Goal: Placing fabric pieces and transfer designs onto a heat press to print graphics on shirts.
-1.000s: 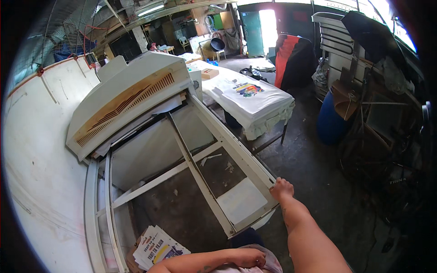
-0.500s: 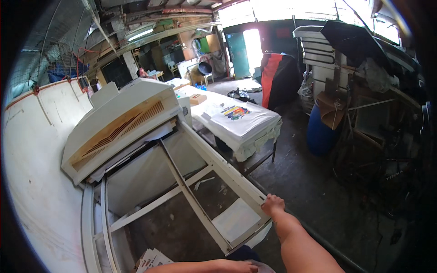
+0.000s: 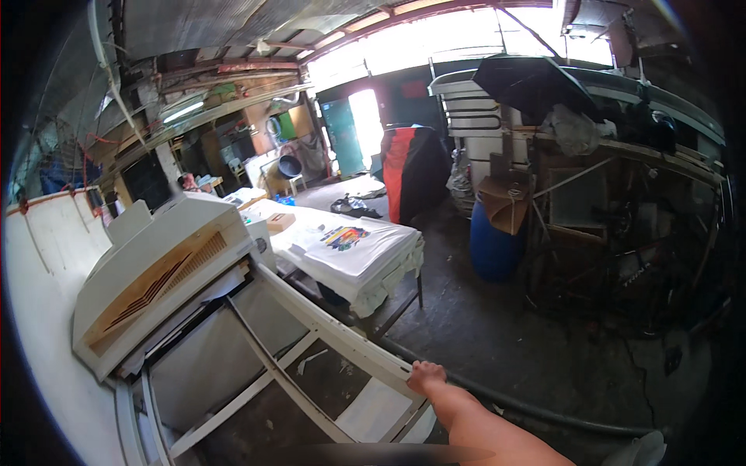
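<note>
My right hand (image 3: 427,377) is closed around the near right corner of a long white metal frame (image 3: 353,335), its arm reaching in from the lower edge. The frame belongs to a large machine whose white hood (image 3: 167,268) has a brown, scorched-looking vented panel and stands at the far end. Crossbars and a lengthwise bar (image 3: 256,342) span the open frame, with the floor showing between them. A pale flat sheet (image 3: 374,410) lies under the near right corner. A blurred strip of my left arm (image 3: 365,453) crosses the lower edge; its fingers cannot be made out.
A table beside the machine bears a stack of white cloth with a colourful print (image 3: 346,238). Farther right stand a red-and-black covered object (image 3: 416,175), a blue barrel (image 3: 495,245) and piled clutter. A dark pipe (image 3: 544,414) runs along the floor; a white wall panel (image 3: 47,326) rises at left.
My view has swung right and up, so the machine sits farther left and lower. My right hand stays on the frame. The left hand has gone from plain view into a blur.
</note>
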{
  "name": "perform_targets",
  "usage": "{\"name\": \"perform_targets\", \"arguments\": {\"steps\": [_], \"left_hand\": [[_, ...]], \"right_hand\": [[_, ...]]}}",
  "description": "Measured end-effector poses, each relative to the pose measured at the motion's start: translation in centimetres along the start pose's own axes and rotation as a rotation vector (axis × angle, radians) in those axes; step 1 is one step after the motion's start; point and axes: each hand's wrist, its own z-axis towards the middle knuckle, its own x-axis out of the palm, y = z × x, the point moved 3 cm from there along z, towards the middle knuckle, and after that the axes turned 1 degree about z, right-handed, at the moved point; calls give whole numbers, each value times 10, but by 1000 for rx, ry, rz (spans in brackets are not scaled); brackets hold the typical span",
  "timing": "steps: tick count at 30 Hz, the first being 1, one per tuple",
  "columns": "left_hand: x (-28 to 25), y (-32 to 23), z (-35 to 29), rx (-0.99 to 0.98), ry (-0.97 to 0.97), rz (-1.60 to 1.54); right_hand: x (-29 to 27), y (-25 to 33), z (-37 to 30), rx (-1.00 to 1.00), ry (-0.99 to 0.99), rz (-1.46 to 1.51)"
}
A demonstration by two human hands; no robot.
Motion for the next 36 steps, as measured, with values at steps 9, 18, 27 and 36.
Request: {"name": "perform_targets", "arguments": {"steps": [9,18,27,36], "left_hand": [[41,60,38,64,-228,115],[24,40,15,12,-214,366],[38,67,17,-109,264,627],[9,11,0,197,-121,221]], "right_hand": [[-8,4,-6,-58,24,32],[-2,-2,-3,-34,35,46],[0,-4,-3,-29,3,59],[6,-4,4,-48,-6,36]]}}
